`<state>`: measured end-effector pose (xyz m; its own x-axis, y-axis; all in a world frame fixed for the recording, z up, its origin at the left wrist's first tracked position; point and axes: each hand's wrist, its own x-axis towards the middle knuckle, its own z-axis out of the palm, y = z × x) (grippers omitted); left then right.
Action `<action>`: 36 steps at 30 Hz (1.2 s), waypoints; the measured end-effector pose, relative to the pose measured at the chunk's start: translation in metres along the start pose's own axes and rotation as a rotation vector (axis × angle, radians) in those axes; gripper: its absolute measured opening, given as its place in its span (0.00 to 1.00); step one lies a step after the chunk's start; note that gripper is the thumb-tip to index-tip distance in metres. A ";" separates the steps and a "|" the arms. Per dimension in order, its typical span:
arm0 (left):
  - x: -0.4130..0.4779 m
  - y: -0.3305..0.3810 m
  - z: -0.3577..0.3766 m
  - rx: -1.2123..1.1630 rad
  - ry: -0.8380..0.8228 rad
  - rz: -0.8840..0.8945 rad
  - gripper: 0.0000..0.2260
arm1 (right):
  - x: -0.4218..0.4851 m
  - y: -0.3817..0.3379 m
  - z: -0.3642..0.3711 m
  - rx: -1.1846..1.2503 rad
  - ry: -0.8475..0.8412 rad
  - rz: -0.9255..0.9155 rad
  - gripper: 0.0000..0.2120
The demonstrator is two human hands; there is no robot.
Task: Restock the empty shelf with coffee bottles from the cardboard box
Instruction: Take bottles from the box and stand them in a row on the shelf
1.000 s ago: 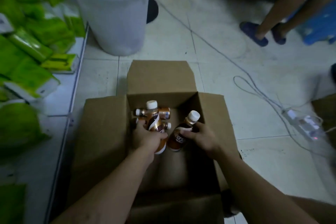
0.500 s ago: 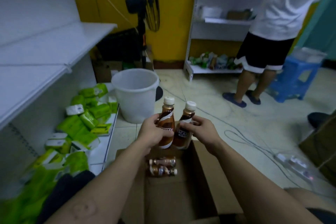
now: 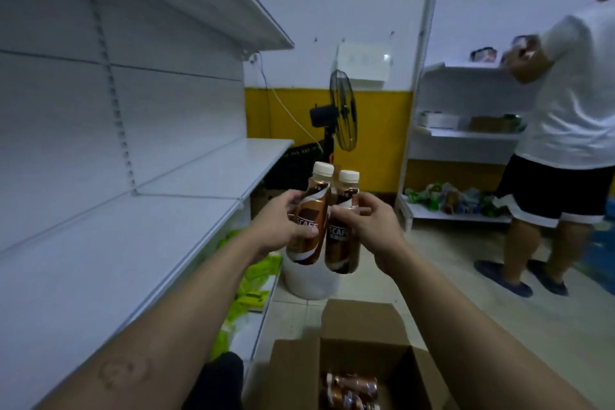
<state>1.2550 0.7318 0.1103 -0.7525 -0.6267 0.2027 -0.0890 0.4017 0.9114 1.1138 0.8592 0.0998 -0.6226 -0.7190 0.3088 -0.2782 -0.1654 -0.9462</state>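
Left hand (image 3: 278, 228): fingers curled, arm stretched forward, above the cardboard box (image 3: 336, 366); Right hand (image 3: 369, 226): fingers curled, arm stretched forward, beside the left.

To my left the white shelf (image 3: 100, 263) lay bare, open from the front; only the shelf above (image 3: 213, 0) limited headroom over it.

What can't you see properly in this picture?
Head view only:
- cardboard box: the bottom edge cuts it off, so the count of bottles in the box is unknown.
- white bucket: mostly behind the left bottle and right bottle.
- Bottle labels: partly covered by the left hand and right hand.
- Other person: blurred, cut by the right edge.
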 end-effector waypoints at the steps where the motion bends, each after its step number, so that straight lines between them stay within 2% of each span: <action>1: -0.003 0.005 -0.010 0.050 0.027 0.019 0.32 | 0.004 -0.006 0.011 0.016 -0.018 -0.025 0.13; 4: -0.015 0.021 -0.037 0.214 0.169 0.068 0.28 | 0.013 -0.022 0.048 0.057 -0.053 -0.070 0.12; 8: -0.041 0.029 -0.082 0.377 0.427 0.071 0.28 | 0.022 -0.037 0.102 0.124 -0.187 -0.128 0.14; 14: -0.113 0.026 -0.150 0.497 0.607 -0.124 0.24 | 0.010 -0.050 0.192 0.252 -0.399 -0.133 0.15; 17: -0.147 0.029 -0.179 0.601 0.698 -0.212 0.29 | -0.007 -0.056 0.233 0.254 -0.487 -0.155 0.16; 24: -0.184 0.019 -0.234 0.658 0.808 -0.294 0.26 | -0.027 -0.066 0.307 0.282 -0.675 -0.159 0.16; 28: -0.189 -0.001 -0.257 0.738 0.816 -0.362 0.28 | -0.031 -0.066 0.339 0.240 -0.680 -0.148 0.14; 31: -0.191 -0.015 -0.272 0.712 0.825 -0.405 0.30 | -0.030 -0.066 0.357 0.229 -0.692 -0.140 0.14; 36: -0.189 -0.001 -0.305 0.696 0.791 -0.455 0.29 | -0.032 -0.057 0.370 0.181 -0.759 -0.189 0.18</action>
<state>1.5962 0.6458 0.1806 0.0410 -0.9537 0.2979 -0.7746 0.1579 0.6124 1.4206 0.6419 0.1083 0.1085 -0.9200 0.3765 -0.1658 -0.3902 -0.9057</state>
